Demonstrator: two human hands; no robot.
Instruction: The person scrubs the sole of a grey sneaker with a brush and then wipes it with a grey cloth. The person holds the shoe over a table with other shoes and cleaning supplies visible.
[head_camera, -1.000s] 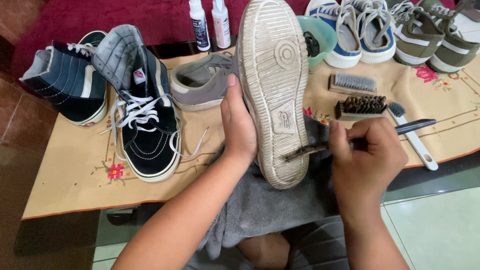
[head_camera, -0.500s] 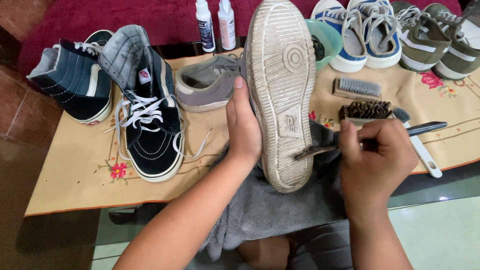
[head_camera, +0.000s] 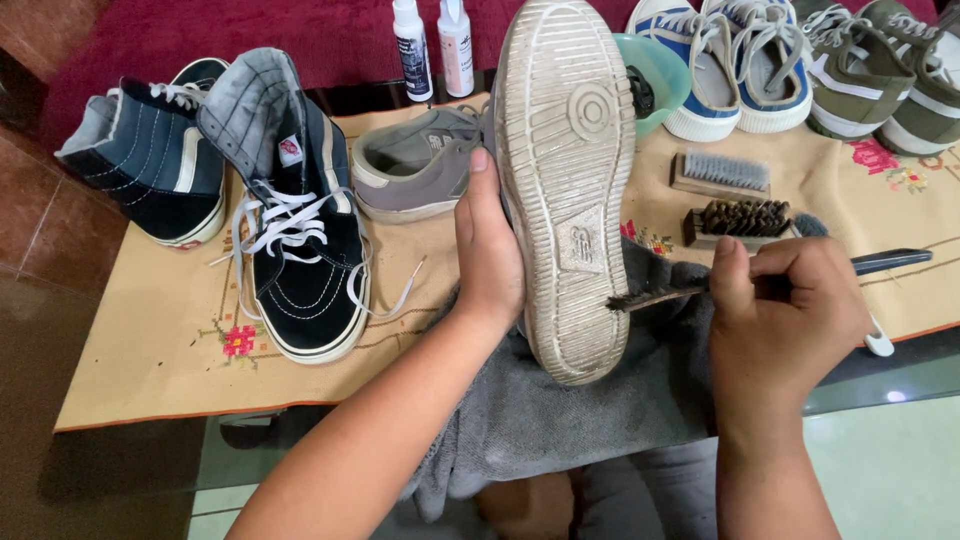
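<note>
head view: we see the worktop (head_camera: 150, 370) under an embroidered beige cloth. our left hand (head_camera: 488, 250) is clamped on the upturned shoe (head_camera: 565, 180), sole facing us, heel resting on a grey towel (head_camera: 580, 410). our right hand (head_camera: 785, 310) is closed around a slim brush (head_camera: 660, 295), bristles touching the sole's heel.

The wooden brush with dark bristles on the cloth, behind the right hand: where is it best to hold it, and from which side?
Probably the wooden block of the dark-bristled brush, pinched across its long sides from above. It lies flat with bristles up, so the side edges are free. The pale-bristled brush lies just behind, apart, and the right hand with its slim brush is in front, so coming straight down seems safest.
</note>
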